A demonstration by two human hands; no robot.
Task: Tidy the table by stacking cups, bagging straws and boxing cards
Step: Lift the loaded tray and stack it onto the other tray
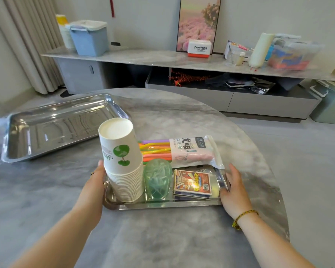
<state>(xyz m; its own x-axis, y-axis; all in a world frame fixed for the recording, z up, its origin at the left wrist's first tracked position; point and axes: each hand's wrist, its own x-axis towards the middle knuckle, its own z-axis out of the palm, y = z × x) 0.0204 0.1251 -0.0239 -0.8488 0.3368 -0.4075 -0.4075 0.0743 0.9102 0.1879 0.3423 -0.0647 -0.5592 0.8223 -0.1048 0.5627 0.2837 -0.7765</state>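
Note:
A small steel tray [162, 205] lies on the grey marble table in front of me. On it stands an upside-down stack of white paper cups [122, 161] with a green tree print. Beside the stack is a green translucent plastic cup [158, 179], also upside down. A bag of coloured straws [182, 151] lies across the tray's far side. A card box [192, 182] with an orange picture rests at the tray's right. My left hand [96, 180] grips the tray's left end, and my right hand [233, 188] grips its right end.
A larger steel tray [56, 128], with nothing in it, sits at the table's far left. The table's curved edge [269, 171] runs close on the right. Beyond it a long low cabinet [182, 60] holds bins, boxes and bottles.

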